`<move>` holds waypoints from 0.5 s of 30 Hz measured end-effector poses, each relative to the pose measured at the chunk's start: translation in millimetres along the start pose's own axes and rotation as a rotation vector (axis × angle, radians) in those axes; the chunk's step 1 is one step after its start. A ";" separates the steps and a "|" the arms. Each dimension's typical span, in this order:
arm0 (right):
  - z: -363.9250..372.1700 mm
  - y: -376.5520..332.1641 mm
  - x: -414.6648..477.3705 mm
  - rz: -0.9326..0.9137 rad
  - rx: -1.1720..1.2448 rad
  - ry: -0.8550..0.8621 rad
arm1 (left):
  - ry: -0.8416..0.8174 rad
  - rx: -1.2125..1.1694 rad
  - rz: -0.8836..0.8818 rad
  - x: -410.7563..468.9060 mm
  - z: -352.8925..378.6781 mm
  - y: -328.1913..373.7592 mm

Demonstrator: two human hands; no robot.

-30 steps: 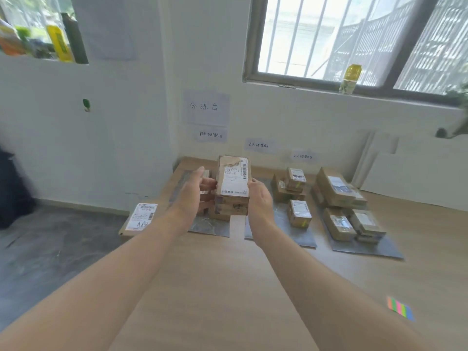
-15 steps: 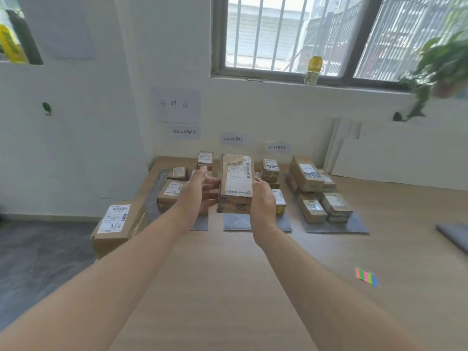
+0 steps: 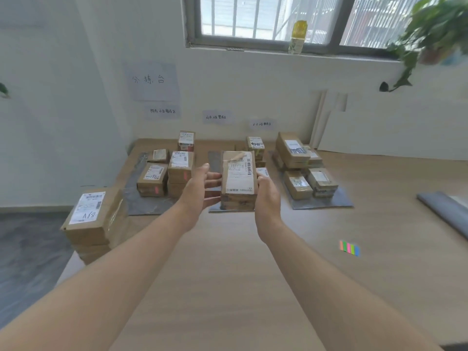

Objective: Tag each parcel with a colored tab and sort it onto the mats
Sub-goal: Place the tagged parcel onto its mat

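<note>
A brown cardboard parcel [image 3: 238, 181] with a white shipping label is held upright over the near end of the middle grey mat [image 3: 214, 160]. Whether it touches the mat I cannot tell. My right hand [image 3: 267, 196] grips its right side, thumb toward the front. On the other side, my left hand [image 3: 202, 188] has straight fingers whose tips reach the parcel's left face. The left mat [image 3: 141, 203] and the right mat [image 3: 324, 202] each carry several parcels. A strip of coloured tabs [image 3: 349, 248] lies on the table to the right.
A stack of larger parcels [image 3: 93, 216] stands at the table's left edge. Another grey mat [image 3: 445, 211] lies at the far right. Paper labels hang on the wall behind the mats. White boards [image 3: 329, 117] lean against the wall.
Both hands have carried the parcel to the right, from in front of the left mat to over the middle mat. My left hand's fingers have straightened and spread.
</note>
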State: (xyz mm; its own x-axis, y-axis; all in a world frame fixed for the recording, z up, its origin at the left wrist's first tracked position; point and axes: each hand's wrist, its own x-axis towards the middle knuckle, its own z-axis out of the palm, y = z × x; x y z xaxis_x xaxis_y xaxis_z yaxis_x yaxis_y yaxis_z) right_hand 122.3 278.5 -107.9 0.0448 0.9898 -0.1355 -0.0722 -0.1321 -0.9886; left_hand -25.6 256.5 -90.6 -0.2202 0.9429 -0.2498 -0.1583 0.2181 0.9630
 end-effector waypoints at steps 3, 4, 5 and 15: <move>-24.0 10.3 15.2 0.009 -0.001 -0.020 | 0.029 0.000 -0.011 6.1 23.2 -15.1; -33.1 14.6 21.0 0.019 -0.006 -0.033 | 0.048 -0.001 -0.016 8.5 33.2 -20.9; -43.0 18.9 26.9 0.034 -0.016 -0.048 | 0.070 -0.007 -0.027 10.7 43.8 -26.9; -139.6 71.9 76.9 0.172 -0.088 -0.124 | 0.173 -0.063 -0.139 26.4 134.4 -95.8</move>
State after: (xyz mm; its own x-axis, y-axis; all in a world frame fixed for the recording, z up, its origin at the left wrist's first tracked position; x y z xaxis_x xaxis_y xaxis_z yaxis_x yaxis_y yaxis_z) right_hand 259.7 337.6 -198.5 -0.0841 0.9507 -0.2986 0.0191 -0.2981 -0.9544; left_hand 113.2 294.3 -175.9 -0.3527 0.8467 -0.3984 -0.2575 0.3215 0.9112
